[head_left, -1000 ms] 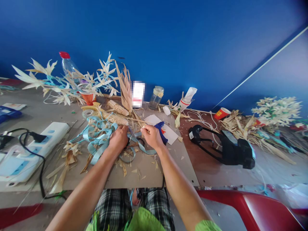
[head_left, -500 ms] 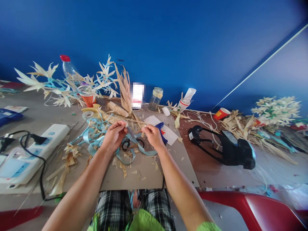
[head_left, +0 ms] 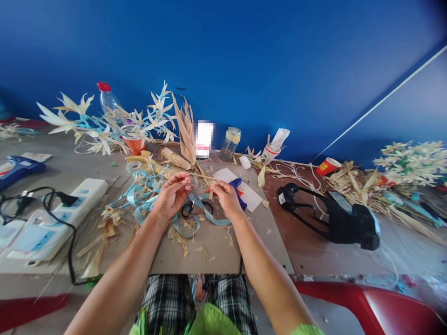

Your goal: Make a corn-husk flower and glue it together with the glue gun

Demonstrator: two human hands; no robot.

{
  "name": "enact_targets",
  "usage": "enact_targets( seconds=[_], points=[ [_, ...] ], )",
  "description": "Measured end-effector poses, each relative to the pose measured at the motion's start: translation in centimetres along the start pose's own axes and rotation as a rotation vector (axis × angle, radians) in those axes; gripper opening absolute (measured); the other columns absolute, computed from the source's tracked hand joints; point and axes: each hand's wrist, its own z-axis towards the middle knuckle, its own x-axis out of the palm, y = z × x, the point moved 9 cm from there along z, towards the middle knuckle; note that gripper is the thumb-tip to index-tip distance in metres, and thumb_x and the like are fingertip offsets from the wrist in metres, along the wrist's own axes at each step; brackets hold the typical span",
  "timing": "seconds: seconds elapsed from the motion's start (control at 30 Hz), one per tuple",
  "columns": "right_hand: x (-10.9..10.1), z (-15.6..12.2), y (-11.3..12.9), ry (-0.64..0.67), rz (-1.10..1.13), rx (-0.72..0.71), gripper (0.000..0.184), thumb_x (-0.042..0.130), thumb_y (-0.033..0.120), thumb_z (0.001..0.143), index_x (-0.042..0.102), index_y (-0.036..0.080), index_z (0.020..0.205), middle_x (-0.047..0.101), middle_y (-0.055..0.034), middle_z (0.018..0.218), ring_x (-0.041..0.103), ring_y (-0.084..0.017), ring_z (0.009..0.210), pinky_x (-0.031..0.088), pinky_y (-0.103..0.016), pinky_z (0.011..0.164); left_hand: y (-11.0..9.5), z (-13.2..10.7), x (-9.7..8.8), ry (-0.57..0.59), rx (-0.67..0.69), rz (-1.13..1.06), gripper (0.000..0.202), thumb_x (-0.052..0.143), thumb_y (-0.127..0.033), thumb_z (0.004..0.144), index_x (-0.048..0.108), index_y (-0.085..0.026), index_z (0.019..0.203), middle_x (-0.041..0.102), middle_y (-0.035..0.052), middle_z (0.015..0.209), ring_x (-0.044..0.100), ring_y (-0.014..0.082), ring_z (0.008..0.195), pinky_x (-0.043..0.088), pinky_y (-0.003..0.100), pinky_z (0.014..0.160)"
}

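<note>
Strip, pale, husk-like [head_left: 211, 195]: at two o'clock from scissors [head_left: 192, 204], pinched in right hand [head_left: 225, 196], thumb against fingers. Left hand [head_left: 173, 195], nine o'clock of it: fingers curled, contents cannot be told. Handling, as judged: very light, dry, prone to split lengthwise; best held flat near one end.

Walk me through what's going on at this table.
A person is working with both hands over a littered table. The right hand seems to pinch a small tan piece, mostly hidden by the fingers. The left hand is raised beside it with bent fingers; whether it holds anything is unclear. Between them, black-handled scissors lie among light blue ribbon. A corn cob lies farther back, and pale husk flowers stand at the back left.
</note>
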Motion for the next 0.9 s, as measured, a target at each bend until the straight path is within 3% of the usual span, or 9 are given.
enact_targets(
  seconds=[0.13,0.37,0.6,0.73,0.9],
  points=[
    [0.1,0.0,0.2,0.011,0.005,-0.013,0.026,0.059,0.040,0.076,0.064,0.018,0.064,0.059,0.0006,0.060,0.046,-0.011,0.056,0.036,-0.024,0.059,0.0,0.1,-0.6,-0.107,0.067,0.114,0.035,0.074,-0.013,0.062,0.063,-0.017,0.095,0.064,0.0029,0.096,0.057,0.0062,0.062,0.050,0.023,0.064],
    [-0.5,-0.1,0.8,-0.048,0.026,-0.015,0.024,0.059,0.038,0.074,0.064,0.017,0.063,0.062,-0.0004,0.063,0.049,-0.012,0.059,0.038,-0.025,0.062,-1.3,-0.4,-0.6,-0.177,0.236,0.588,0.031,0.071,-0.035,0.067,0.064,-0.015,0.089,0.067,0.0046,0.090,0.063,0.0166,0.081,0.049,0.030,0.077],
    [-1.4,0.1,0.9,-0.112,0.037,-0.038,0.024,0.057,0.038,0.074,0.063,0.018,0.062,0.060,0.0007,0.060,0.046,-0.011,0.056,0.036,-0.025,0.059,-1.1,-0.3,-0.3,-0.110,0.272,0.879,0.033,0.060,-0.041,0.076,0.063,-0.014,0.095,0.069,0.0051,0.075,0.064,0.0188,0.077,0.048,0.031,0.076],
    [-1.6,0.1,1.0,-0.132,0.009,-0.043,0.026,0.056,0.039,0.075,0.061,0.018,0.059,0.057,0.0015,0.056,0.044,-0.010,0.054,0.034,-0.024,0.057,-0.6,-0.3,0.0,-0.057,0.318,1.067,0.026,0.054,-0.033,0.080,0.064,-0.016,0.097,0.069,0.0058,0.082,0.064,0.0188,0.079,0.048,0.031,0.075],
    [-1.9,0.3,1.0,-0.159,-0.015,-0.068,0.026,0.056,0.039,0.074,0.059,0.018,0.058,0.057,0.0008,0.058,0.043,-0.010,0.055,0.034,-0.024,0.057,-1.1,-0.8,1.6,-0.002,0.476,1.328,0.019,0.050,-0.025,0.082,0.067,-0.017,0.086,0.065,0.0071,0.089,0.059,0.0187,0.083,0.046,0.029,0.069]
  ],
)
